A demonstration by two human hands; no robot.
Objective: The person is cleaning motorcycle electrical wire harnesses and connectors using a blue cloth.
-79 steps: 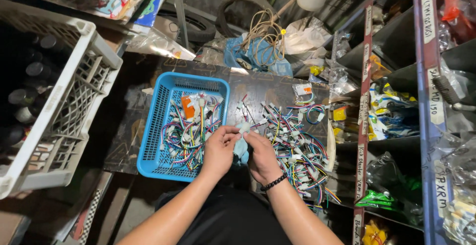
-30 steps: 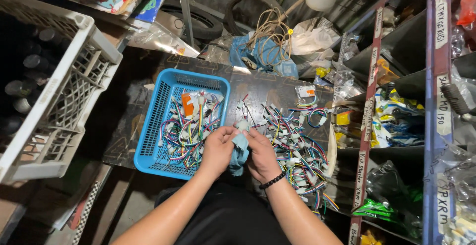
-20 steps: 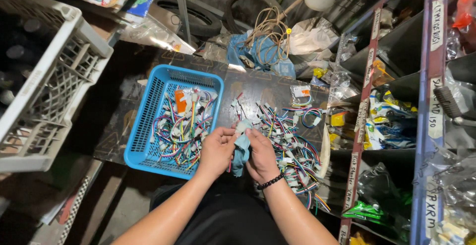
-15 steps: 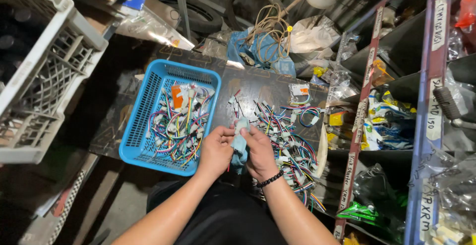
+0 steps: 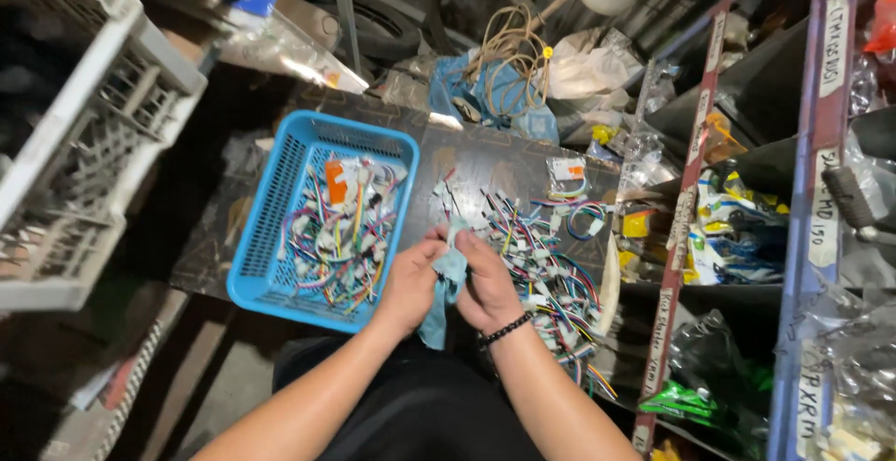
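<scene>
1. From the head camera I look down on my two hands, close together over the near edge of a dark board (image 5: pixel 504 158).
2. My left hand (image 5: pixel 411 286) is curled narrow around the left side of a light blue cloth (image 5: pixel 446 279); fingers closed on the fabric.
3. My right hand (image 5: pixel 490 284), with a dark beaded bracelet (image 5: pixel 505 329) at the wrist, pinches the same cloth from the right; whether a connector is inside the fold I cannot tell.
4. The cloth hangs down between both palms toward my lap.
5. Just right of the hands lies a loose heap of coloured wire harnesses (image 5: pixel 546 260) with white plugs, spread on the board.
6. To the left sits a blue plastic basket (image 5: pixel 271 228) holding more such wires.
7. Farther left stands a white crate (image 5: pixel 84 144); a coil of tan cord (image 5: pixel 509 55) lies beyond the board; metal shelving (image 5: pixel 821 190) is at the right.
</scene>
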